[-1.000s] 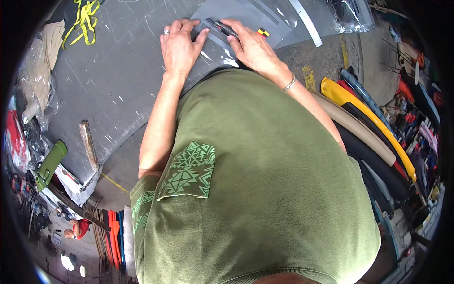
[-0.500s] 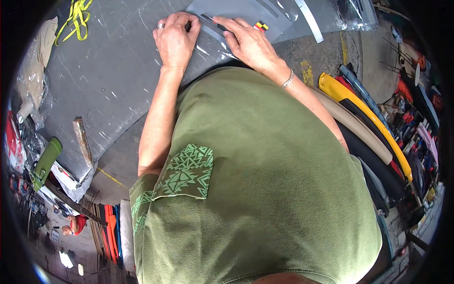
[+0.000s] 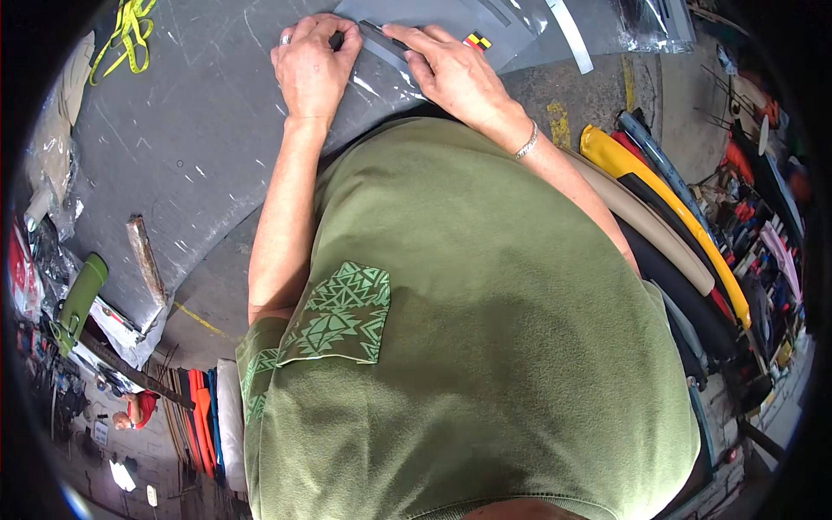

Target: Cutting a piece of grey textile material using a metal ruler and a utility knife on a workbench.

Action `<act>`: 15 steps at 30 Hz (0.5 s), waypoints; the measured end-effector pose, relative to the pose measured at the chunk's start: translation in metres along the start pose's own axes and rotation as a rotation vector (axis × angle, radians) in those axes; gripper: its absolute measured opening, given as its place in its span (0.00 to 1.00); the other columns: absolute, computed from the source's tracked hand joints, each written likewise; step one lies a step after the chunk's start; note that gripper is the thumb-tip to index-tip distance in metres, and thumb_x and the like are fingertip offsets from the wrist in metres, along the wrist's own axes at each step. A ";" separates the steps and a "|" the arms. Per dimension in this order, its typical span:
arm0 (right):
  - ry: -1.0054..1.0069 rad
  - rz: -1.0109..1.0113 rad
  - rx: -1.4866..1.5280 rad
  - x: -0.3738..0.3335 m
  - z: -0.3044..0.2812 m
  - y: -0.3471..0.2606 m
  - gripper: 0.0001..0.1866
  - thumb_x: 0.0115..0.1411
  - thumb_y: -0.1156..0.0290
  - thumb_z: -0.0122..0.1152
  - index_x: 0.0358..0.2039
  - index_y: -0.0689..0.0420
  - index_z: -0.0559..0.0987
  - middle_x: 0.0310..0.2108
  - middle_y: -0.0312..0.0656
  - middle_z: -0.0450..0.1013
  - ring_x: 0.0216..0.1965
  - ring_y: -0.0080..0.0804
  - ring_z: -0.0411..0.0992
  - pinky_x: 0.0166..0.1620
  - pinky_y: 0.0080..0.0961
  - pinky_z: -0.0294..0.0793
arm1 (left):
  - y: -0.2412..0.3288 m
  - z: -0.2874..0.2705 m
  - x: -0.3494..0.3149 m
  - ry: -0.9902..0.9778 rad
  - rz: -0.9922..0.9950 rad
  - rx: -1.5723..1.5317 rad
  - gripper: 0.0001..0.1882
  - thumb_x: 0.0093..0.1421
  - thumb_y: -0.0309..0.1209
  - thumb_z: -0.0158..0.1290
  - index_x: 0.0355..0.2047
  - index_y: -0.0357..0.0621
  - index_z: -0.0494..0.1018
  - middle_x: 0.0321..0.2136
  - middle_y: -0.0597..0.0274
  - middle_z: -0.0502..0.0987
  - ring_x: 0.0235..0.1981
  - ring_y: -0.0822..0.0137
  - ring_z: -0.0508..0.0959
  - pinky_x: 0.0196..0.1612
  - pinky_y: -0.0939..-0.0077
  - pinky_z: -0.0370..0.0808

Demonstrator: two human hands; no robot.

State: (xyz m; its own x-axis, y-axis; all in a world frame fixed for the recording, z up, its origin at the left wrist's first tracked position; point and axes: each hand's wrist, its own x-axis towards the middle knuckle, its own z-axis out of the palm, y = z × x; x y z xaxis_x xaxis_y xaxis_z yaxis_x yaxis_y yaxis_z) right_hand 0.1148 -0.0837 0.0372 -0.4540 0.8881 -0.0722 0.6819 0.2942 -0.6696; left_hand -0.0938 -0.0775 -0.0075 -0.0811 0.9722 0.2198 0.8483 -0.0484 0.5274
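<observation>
My left hand [image 3: 316, 68] is closed, thumb and forefinger pinching a small black piece [image 3: 336, 40] whose kind I cannot make out. Between the fingers of my right hand [image 3: 458, 76] sits a slim dark pen-like tool [image 3: 378, 32]. The tool points left across a clear plastic sheet [image 3: 511, 26] lying at the near edge of the grey table. A small label in red, yellow and black [image 3: 477, 41] rests on the sheet, just beyond my right knuckles. Both wrists are low over the table [image 3: 208, 113].
A yellow tape measure [image 3: 130, 39] lies in loops at the far left. A pale strip [image 3: 569, 36] crosses the sheet on the right. A worn wooden stick [image 3: 147, 258] lies near the left table edge. Yellow and beige rolls [image 3: 667, 204] stand right; a person [image 3: 137, 410] is far off.
Both hands sit slightly farther left and higher in the picture, as does the table with its things. Their grips look the same.
</observation>
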 end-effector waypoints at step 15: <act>-0.029 0.037 -0.036 -0.001 -0.002 -0.007 0.24 0.66 0.71 0.57 0.62 0.45 0.75 0.46 0.45 0.76 0.41 0.51 0.79 0.44 0.45 0.82 | 0.005 -0.005 0.002 -0.035 0.017 0.026 0.06 0.58 0.39 0.65 0.34 0.57 0.84 0.40 0.73 0.83 0.43 0.58 0.81 0.48 0.57 0.75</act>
State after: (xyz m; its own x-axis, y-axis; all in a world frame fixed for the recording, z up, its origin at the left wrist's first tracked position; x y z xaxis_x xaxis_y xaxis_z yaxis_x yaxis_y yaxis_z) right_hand 0.1113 -0.0856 0.0434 -0.4442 0.8881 -0.1183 0.7184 0.2742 -0.6393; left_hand -0.0925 -0.0773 -0.0006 -0.0489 0.9786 0.1996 0.8626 -0.0594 0.5023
